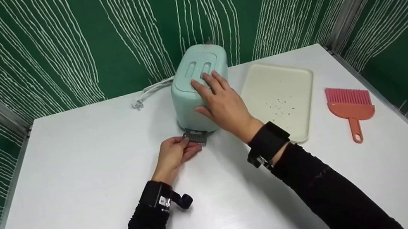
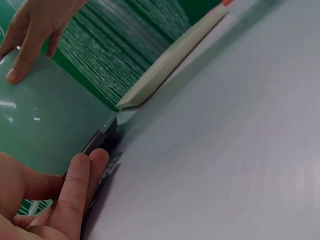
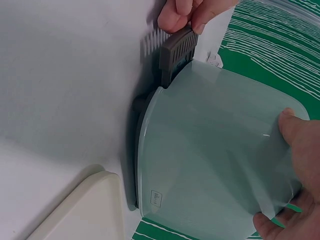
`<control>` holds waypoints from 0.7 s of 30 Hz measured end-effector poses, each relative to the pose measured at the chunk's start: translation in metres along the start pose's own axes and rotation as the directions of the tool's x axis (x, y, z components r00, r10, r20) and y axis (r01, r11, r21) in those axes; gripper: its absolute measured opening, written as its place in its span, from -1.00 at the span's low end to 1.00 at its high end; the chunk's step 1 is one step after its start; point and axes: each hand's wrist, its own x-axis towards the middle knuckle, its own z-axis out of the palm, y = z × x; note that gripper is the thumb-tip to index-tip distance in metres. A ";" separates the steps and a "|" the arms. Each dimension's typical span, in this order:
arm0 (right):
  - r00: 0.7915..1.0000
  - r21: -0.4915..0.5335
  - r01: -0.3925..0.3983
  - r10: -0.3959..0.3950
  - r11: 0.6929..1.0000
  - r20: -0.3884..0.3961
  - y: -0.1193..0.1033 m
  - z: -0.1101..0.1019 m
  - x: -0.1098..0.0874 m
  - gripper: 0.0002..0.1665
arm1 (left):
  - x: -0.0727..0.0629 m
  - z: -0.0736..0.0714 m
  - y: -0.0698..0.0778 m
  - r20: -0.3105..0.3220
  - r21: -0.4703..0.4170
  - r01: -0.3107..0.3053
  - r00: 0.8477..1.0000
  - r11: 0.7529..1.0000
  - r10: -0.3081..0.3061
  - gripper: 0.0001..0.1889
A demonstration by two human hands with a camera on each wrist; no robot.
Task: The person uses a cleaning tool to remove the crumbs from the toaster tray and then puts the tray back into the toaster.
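A mint-green toaster point(image 1: 191, 110) stands upright at the back middle of the table. My left hand point(image 1: 173, 155) pinches the slotted outer end of a dark grey crumb tray point(image 1: 195, 136) low at the toaster's near end. In the right wrist view, the crumb tray point(image 3: 178, 52) juts from the toaster's base, its inner part hidden. My right hand point(image 1: 227, 108) rests on the toaster's top and upper edge, fingers extended and spread. In the left wrist view, the thumb and fingers point(image 2: 77, 187) of the left hand hold the tray's end.
Right of the toaster lies a cream tray point(image 1: 300, 114) with dark crumbs scattered on it. Farther right is an orange brush point(image 1: 351, 111) with pink bristles. A white cord and plug point(image 1: 138, 105) lie behind the toaster's left side. Green walls point(image 1: 122, 32) bound the table's back and sides.
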 end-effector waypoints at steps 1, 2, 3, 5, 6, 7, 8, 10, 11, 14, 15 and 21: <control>1.000 0.003 -0.001 0.001 1.000 -0.001 0.000 0.000 0.000 -0.20 | 0.000 0.000 0.000 -0.003 0.000 0.001 1.000 1.000 -0.001 -0.78; 1.000 0.005 -0.002 0.002 1.000 -0.002 0.000 0.000 0.000 -0.20 | 0.001 0.001 0.000 -0.006 0.000 0.002 1.000 1.000 -0.002 -0.78; 1.000 0.007 -0.003 0.003 1.000 -0.002 0.000 0.000 0.000 -0.20 | 0.001 0.001 0.000 -0.008 0.001 0.003 1.000 1.000 -0.003 -0.78; 1.000 0.007 -0.004 0.004 1.000 -0.001 0.000 0.000 0.000 -0.19 | 0.002 0.001 0.001 -0.012 0.007 0.004 1.000 1.000 -0.004 -0.78; 1.000 0.005 -0.005 0.005 1.000 0.001 -0.001 0.000 0.000 -0.19 | 0.002 0.002 0.001 -0.013 0.011 0.004 1.000 1.000 -0.004 -0.78; 1.000 0.005 -0.007 0.007 1.000 0.002 -0.001 0.000 0.000 -0.19 | 0.002 0.002 0.001 -0.013 0.015 0.003 1.000 1.000 -0.003 -0.77; 1.000 0.002 -0.009 0.009 1.000 0.003 -0.001 0.000 0.000 -0.18 | 0.002 0.003 0.002 -0.014 0.017 0.003 1.000 1.000 -0.003 -0.77; 1.000 0.001 -0.013 0.013 1.000 0.006 -0.001 -0.001 0.000 -0.18 | 0.003 0.004 0.003 -0.015 0.026 0.003 1.000 1.000 -0.003 -0.77; 1.000 0.001 -0.014 0.014 1.000 0.006 -0.001 -0.001 0.000 -0.18 | 0.003 0.004 0.003 -0.015 0.026 0.004 1.000 1.000 -0.004 -0.78; 1.000 0.005 -0.014 0.014 1.000 0.004 -0.001 -0.001 0.000 -0.19 | 0.004 0.006 0.003 -0.019 0.019 0.002 1.000 1.000 -0.002 -0.80; 1.000 0.008 -0.013 0.013 1.000 0.002 -0.001 0.000 0.000 -0.19 | 0.005 0.006 0.004 -0.020 0.016 0.000 1.000 1.000 0.001 -0.80; 1.000 0.022 -0.013 0.013 1.000 -0.010 -0.002 0.001 0.000 -0.20 | 0.009 0.009 0.005 -0.022 -0.003 -0.021 1.000 1.000 0.021 -0.83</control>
